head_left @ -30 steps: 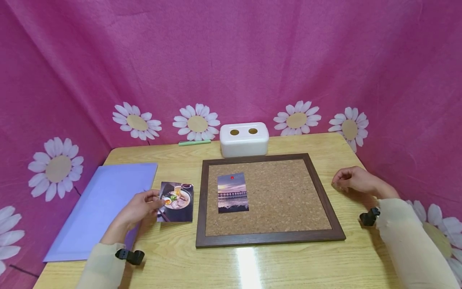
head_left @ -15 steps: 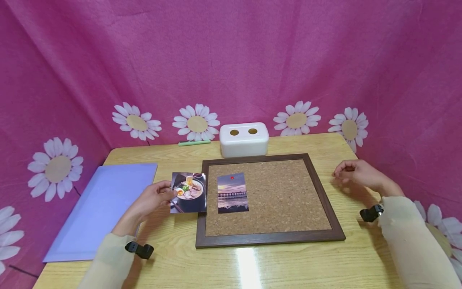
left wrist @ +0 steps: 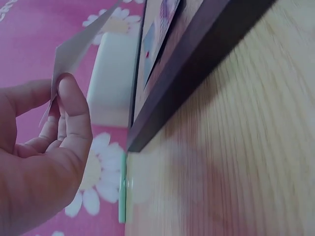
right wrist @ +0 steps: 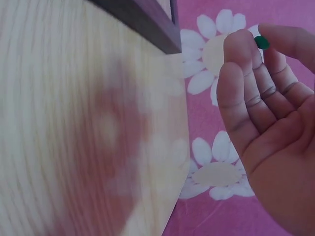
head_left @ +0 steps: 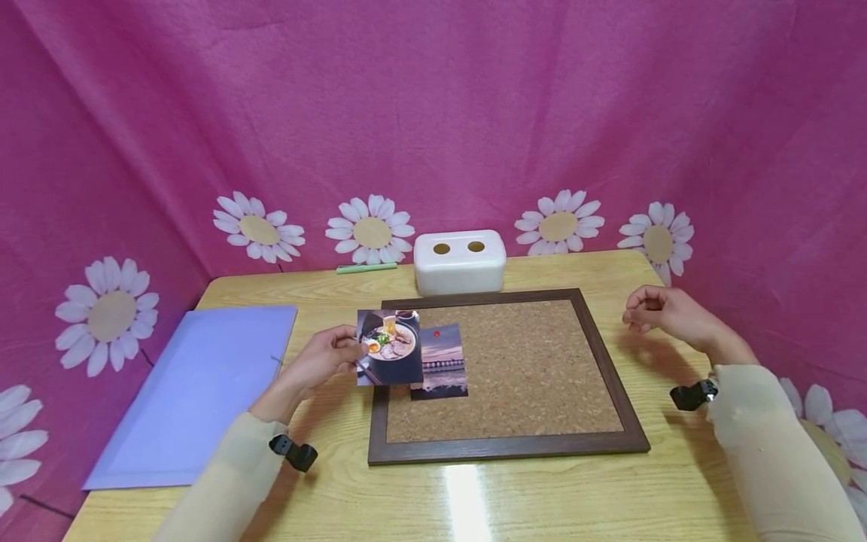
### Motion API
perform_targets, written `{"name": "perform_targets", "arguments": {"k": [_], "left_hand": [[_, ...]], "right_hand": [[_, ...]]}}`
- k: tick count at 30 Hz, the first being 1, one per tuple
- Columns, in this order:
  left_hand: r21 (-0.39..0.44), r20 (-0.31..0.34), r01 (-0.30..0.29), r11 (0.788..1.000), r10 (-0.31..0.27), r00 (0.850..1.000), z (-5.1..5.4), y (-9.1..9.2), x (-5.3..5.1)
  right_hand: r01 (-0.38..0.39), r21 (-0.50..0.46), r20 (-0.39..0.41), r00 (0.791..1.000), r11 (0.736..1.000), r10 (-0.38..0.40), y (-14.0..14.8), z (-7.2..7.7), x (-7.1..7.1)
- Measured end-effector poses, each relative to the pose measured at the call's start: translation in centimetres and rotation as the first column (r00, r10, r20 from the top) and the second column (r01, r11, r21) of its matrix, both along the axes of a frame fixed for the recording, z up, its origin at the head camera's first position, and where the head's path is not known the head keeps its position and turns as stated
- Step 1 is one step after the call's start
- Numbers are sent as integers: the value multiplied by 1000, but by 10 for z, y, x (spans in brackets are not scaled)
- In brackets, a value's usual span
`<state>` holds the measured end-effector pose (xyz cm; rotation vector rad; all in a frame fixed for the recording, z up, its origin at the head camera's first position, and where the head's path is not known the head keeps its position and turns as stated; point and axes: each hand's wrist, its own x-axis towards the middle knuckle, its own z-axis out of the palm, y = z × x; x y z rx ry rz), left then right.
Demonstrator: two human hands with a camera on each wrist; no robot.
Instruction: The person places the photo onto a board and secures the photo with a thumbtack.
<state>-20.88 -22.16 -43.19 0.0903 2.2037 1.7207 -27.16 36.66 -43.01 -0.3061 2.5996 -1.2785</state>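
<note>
My left hand [head_left: 323, 363] pinches a photo of a ramen bowl [head_left: 389, 357] at its left edge between thumb and fingers. The photo is held above the left side of the framed corkboard [head_left: 535, 369]. Behind it, a sunset pier photo [head_left: 443, 376] is fixed to the cork by a red push pin [head_left: 436, 333]; the ramen photo covers its left part. Right of the board, my right hand [head_left: 667, 312] is raised over the table. In the right wrist view its thumb and a finger pinch a small green push pin [right wrist: 261, 43], whose point is hidden.
A purple folder [head_left: 196, 384] lies at the left of the wooden table [head_left: 379, 504]. Behind the board stands a white box with two holes [head_left: 459, 267]. A slim green stick-like item [head_left: 366, 268] lies near the back edge, against a pink flowered curtain [head_left: 433, 120].
My left hand has carried the ramen photo rightward and away from me, from beside the corkboard to over its left edge. The right hand has risen slightly and still pinches its pin.
</note>
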Motion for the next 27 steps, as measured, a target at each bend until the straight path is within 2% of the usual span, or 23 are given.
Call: {"name": "perform_targets", "arguments": {"k": [9,16,20,27], "left_hand": [[-46,41,14,999,-12,999,-1,42,-13],[-49,59,59,997,-56,997,-5,71,-19],[-43,73,60,997,-57,996,-7,86,-20],[-124,22,76,989,-73,997,-8,106,-23]], "right_hand": [[12,-11,11,1000,1000,-12,-12,5,-2],[-19,-105,-1,1000,994,19,-22,5,-4],[-42,-128,16,999,991,44,-29,6,-5],[-42,-111,27,999,993,45,-42,9,-8]]}}
